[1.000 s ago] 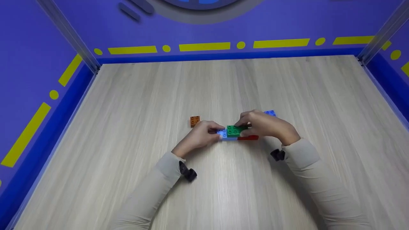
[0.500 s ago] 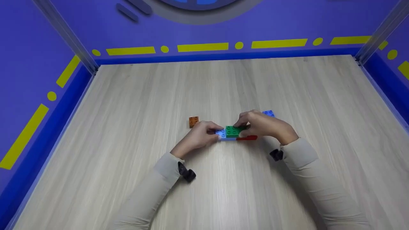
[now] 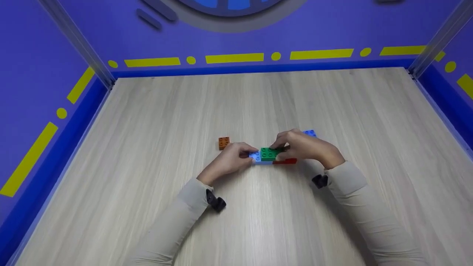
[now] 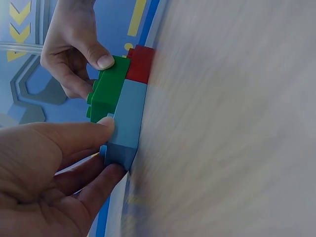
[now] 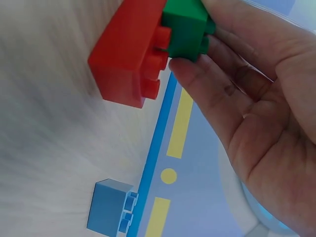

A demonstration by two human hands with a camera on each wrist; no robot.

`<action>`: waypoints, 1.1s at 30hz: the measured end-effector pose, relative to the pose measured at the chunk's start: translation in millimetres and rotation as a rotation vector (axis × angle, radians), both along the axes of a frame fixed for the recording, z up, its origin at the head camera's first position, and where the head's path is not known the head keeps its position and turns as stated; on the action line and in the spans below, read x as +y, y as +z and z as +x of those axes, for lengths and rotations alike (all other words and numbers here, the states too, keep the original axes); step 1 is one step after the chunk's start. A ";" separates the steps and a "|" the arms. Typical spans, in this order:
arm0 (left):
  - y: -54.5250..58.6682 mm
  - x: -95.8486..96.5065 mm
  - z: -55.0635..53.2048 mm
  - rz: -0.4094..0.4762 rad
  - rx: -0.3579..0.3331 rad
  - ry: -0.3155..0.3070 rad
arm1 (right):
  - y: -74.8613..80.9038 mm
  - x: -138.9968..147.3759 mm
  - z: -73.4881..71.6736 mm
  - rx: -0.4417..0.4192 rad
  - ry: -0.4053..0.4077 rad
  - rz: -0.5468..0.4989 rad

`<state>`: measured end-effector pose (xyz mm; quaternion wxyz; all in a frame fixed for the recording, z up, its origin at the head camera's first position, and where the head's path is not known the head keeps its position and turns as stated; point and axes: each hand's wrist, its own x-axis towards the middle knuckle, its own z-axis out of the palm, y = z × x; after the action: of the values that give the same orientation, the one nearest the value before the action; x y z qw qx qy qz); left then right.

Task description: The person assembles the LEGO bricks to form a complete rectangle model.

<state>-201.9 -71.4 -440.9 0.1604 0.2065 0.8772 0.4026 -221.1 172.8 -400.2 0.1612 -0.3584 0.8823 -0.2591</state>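
Observation:
A light blue brick (image 4: 126, 116) and a red brick (image 5: 121, 59) stand end to end on the table. Across their joint sits a green brick (image 3: 269, 154), its studs facing up. My left hand (image 3: 232, 159) pinches the free end of the light blue brick between thumb and fingers. From the other side, my right hand (image 3: 301, 146) grips the green brick by its sides. In the right wrist view the red brick's end studs show bare beside the green one. Parts of the red brick are hidden by my right hand in the head view.
An orange-brown brick (image 3: 223, 143) lies just beyond my left hand. Behind my right hand is a blue brick (image 3: 309, 133), partly covered in the head view. Blue-purple walls (image 3: 236, 44) with yellow marks border the wooden table (image 3: 177, 111).
Both hands keep their hold on the bricks, with hardly any movement. The head view has shifted slightly.

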 end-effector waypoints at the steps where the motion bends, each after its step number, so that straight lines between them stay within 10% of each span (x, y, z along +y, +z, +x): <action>1: 0.2 -0.4 -0.1 0.000 0.002 -0.003 | -0.2 -0.2 -0.1 -0.003 0.000 -0.002; 33: 11.5 -9.0 -4.0 -0.023 0.086 -0.102 | 1.1 -0.7 0.0 -0.007 -0.025 0.030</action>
<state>-205.9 -80.4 -429.3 0.1455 0.2662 0.8762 0.3746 -221.2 172.2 -399.1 0.1664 -0.3439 0.8900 -0.2491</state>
